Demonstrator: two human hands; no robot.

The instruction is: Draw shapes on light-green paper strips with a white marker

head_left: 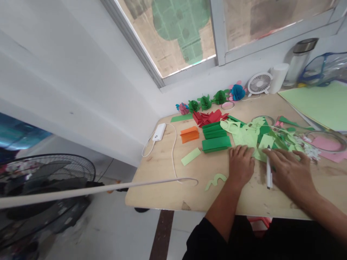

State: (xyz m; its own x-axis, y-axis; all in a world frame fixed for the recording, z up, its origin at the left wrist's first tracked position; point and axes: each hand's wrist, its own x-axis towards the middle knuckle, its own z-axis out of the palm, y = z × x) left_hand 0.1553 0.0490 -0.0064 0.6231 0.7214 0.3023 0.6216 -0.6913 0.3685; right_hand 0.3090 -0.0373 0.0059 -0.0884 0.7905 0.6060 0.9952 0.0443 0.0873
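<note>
My left hand (241, 166) lies palm down at the front of the paper pile, its fingers flat on light green paper (245, 137). To its right, my right hand (291, 171) has its fingers bent around a white marker pen (269, 175), whose dark end points up past the fingertips. Just beyond the pen is a small light green paper piece (266, 141). Folded dark green paper (216, 144) sits left of my left hand. A curly light green strip (216, 181) lies near my left forearm.
Orange folded paper (189, 134), red paper pieces (208, 117) and a power bank (159, 132) lie leftward. Paper pompoms (205, 103) line the wall. A small fan (259, 84) and a bottle (300, 61) stand behind. A white cable (108, 188) crosses the table's left edge.
</note>
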